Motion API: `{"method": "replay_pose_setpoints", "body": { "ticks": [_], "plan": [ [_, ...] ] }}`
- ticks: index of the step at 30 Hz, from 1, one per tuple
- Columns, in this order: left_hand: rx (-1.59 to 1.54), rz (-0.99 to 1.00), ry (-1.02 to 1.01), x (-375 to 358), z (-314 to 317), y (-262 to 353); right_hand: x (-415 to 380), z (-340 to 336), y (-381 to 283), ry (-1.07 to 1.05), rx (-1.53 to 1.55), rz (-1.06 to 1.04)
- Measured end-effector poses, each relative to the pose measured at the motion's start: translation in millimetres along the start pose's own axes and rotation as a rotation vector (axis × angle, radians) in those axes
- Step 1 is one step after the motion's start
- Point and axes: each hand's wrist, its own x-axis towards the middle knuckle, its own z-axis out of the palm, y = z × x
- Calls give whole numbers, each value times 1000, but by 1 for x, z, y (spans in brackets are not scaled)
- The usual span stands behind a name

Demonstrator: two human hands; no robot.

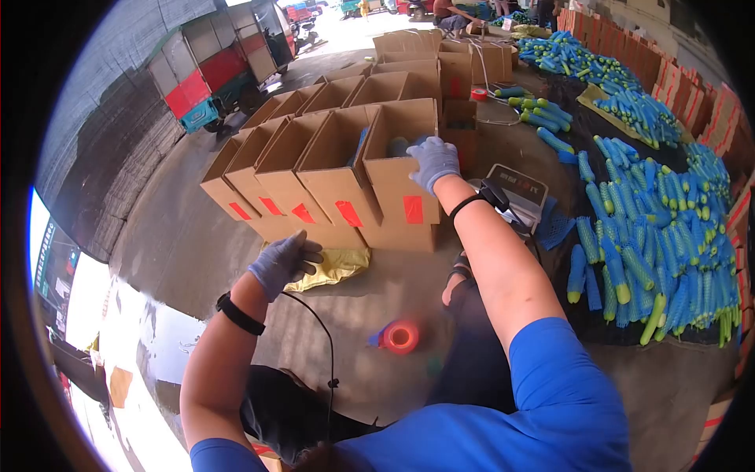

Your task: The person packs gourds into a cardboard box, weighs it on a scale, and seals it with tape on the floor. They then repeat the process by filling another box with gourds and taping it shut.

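My right hand, in a light grey glove, has its fingers bent over the near right rim of an open cardboard box. Some rounded shapes show inside that box, too dim to name. My left hand, gloved too, hovers in front of the box row with loosely curled, parted fingers and nothing visible in them. Below it lies a yellow woven sack. A roll of red tape rests on the ground between my legs. Red tape strips mark the fronts of the nearest boxes.
Several more open boxes stand in rows behind. To the right are a weighing scale and long green vegetables in blue mesh sleeves on dark sheeting. A three-wheeled vehicle is parked at back left. Another person crouches far back.
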Motion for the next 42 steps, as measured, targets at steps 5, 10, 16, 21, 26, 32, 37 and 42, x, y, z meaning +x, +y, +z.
{"method": "replay_pose_setpoints", "body": {
  "ticks": [5,10,16,21,26,32,37,42],
  "plan": [
    [-376,-348,56,153,113,43,8,-3,-2,-85,-33,-30],
    [-578,-347,98,229,155,61,17,2,20,116,827,245],
    [-680,-333,206,270,145,51,69,16,46,-97,836,765],
    [-784,-268,308,267,149,3,71,21,71,-412,701,504],
    [-628,-65,347,228,152,-8,24,9,76,-330,166,118],
    [-562,16,279,104,134,5,-41,-45,54,-360,426,84],
    [-657,4,169,-17,78,-38,-90,-3,-9,-501,586,-29],
    [-674,-48,345,-124,29,-96,-161,27,-115,-680,945,-41]
  ]
}}
